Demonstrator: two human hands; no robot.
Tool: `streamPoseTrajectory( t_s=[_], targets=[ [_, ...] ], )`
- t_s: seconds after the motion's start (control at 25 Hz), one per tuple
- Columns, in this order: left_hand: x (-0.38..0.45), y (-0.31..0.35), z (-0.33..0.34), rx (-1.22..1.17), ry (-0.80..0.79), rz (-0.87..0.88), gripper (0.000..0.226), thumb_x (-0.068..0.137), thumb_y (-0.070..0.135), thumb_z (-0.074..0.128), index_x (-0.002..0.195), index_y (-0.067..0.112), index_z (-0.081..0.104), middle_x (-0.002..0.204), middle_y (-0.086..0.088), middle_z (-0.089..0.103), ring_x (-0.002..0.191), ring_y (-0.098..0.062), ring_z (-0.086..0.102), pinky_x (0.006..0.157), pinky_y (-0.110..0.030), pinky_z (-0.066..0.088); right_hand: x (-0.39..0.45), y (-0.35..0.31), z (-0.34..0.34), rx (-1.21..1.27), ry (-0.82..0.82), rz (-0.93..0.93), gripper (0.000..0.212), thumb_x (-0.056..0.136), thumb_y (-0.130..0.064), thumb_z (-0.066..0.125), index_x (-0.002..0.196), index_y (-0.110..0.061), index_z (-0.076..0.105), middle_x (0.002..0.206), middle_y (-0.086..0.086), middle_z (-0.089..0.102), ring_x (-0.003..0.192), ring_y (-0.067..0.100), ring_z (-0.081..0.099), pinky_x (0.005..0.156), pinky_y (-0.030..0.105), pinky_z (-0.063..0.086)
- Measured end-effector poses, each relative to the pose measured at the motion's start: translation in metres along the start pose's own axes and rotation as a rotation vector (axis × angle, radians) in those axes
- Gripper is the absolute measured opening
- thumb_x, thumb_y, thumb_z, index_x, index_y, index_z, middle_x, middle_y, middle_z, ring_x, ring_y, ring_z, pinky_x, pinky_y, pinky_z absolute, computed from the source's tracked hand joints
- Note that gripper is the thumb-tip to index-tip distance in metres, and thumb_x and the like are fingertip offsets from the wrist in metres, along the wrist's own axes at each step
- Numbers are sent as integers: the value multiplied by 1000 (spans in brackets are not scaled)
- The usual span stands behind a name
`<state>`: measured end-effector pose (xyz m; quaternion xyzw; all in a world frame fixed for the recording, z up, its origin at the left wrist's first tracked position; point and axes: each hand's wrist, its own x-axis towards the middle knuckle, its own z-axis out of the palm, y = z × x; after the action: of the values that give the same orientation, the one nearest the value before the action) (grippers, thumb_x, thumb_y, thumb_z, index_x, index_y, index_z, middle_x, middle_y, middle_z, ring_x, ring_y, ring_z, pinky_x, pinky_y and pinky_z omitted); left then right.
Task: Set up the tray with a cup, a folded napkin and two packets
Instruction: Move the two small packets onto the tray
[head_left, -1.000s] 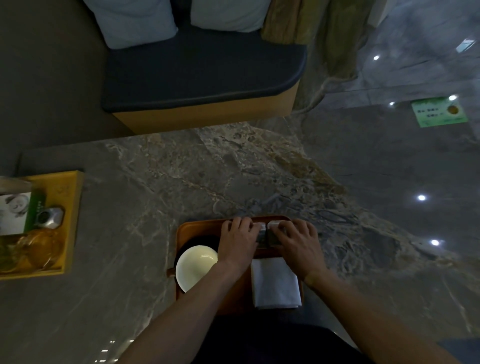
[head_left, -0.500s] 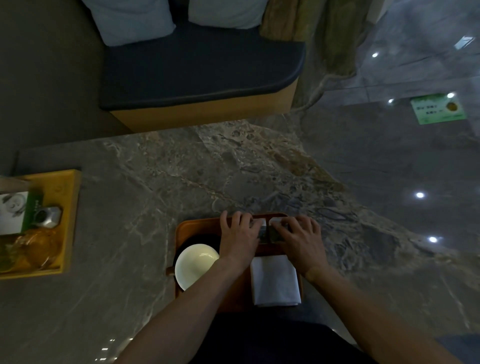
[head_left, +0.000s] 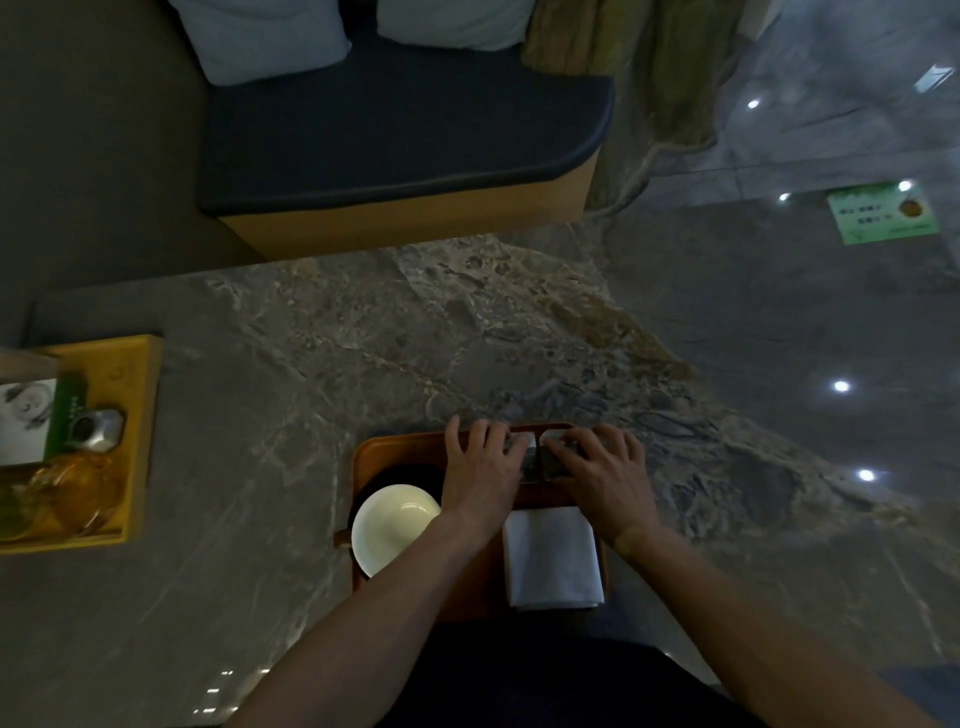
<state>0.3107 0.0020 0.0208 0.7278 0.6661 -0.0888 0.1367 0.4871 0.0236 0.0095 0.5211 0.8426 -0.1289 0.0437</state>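
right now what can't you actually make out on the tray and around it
All in the head view:
- The two packets: mostly covered by the left hand and right hand; their print is unreadable.
- Whether the fingers grip or only press the packets: cannot tell.
- Cup: its near side is hidden by the left forearm.
- Tray: its near edge is lost in shadow.
- Yellow tray: cut off by the left edge, contents dim.

Green floor sign: print present, perhaps Chinese, too blurred to read.
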Motion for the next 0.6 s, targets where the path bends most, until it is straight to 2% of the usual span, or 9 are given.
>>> streamPoseTrajectory(
  t_s=[0.4, 0.6],
  targets=[
    [0, -3, 1, -31, -4, 3, 51, 91, 34, 56, 138, 30, 38, 134, -5, 46, 130, -27, 34, 112, -61, 12, 1, 2, 0, 12, -79, 16, 53, 85, -47, 62, 136, -35, 50, 134, 1, 53, 123, 32, 42, 102, 50, 33],
    [1, -3, 1, -23, 2, 11, 49, 90, 33, 57, 136, 28, 41, 131, -6, 49, 128, -28, 37, 111, -60, 14, 0, 1, -1, 28, -96, 38, 51, 86, -47, 61, 135, -34, 51, 133, 1, 54, 123, 32, 43, 102, 49, 33]
  ],
)
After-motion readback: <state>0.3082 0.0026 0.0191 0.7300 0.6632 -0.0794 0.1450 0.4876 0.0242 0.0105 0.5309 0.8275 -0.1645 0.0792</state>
